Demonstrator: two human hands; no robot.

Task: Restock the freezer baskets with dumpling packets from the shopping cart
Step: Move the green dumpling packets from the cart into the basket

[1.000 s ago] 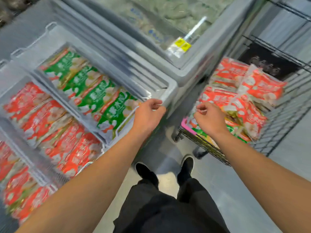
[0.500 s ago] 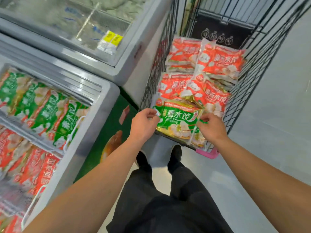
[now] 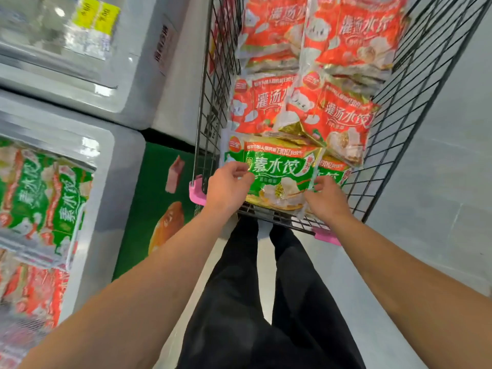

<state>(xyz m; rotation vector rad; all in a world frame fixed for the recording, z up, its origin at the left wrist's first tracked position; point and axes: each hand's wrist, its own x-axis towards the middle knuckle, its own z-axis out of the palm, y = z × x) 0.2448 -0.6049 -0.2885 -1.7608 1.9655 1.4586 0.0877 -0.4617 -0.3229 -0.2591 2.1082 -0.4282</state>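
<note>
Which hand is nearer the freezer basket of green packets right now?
Left. The left hand is at the top green packet's left edge in the cart, on the side facing the freezer basket; the right hand is at its far edge.

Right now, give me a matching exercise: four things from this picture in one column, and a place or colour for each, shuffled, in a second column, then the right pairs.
Things:
1. Green packet
2. Red packets
3. Price tags
4. Cart corner guard

Descriptions:
A. Pink
B. Stacked at the far end of the cart
C. Between the left hand and right hand
D. Yellow, on the upper freezer

Pairs: 1-C, 2-B, 3-D, 4-A
</note>
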